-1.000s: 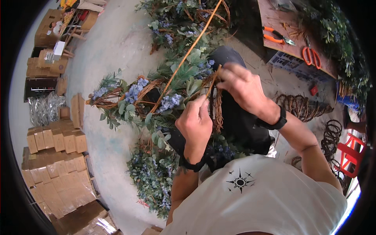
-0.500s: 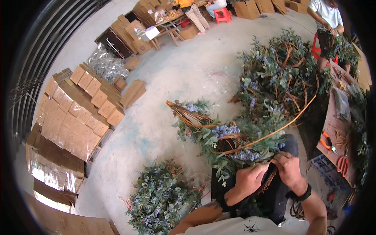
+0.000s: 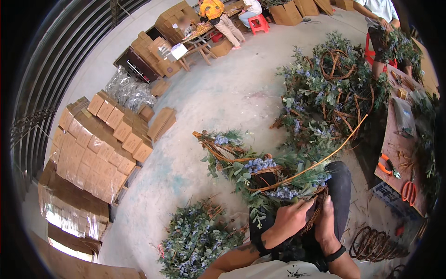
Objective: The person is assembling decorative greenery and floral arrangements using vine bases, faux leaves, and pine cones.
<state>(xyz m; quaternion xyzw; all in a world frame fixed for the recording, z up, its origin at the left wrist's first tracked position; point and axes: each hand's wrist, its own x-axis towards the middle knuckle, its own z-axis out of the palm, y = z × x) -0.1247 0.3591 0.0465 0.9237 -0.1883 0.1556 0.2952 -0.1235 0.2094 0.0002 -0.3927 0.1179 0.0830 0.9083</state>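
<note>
Both hands meet low in the view, over the person's lap, and much of what they do is hidden: the left hand [image 3: 289,218] curls its fingers around the near end of a twig wreath [image 3: 260,174], its grip closed on the woven brown stems, while the right hand [image 3: 325,222] presses flat against the same end, fingers mostly straight, so whether it actually clasps anything cannot be told. The wreath's near rim is covered by the hands (only a few brown twigs show between them). It stretches away up and to the left, a brown vine base thick with green leaves and small blue flowers. One long bare orange-brown stem [image 3: 325,158] springs from it toward the upper right. A pile of similar greenery [image 3: 197,239] lies on the floor [image 3: 223,97] just left, partly cut off below.
</note>
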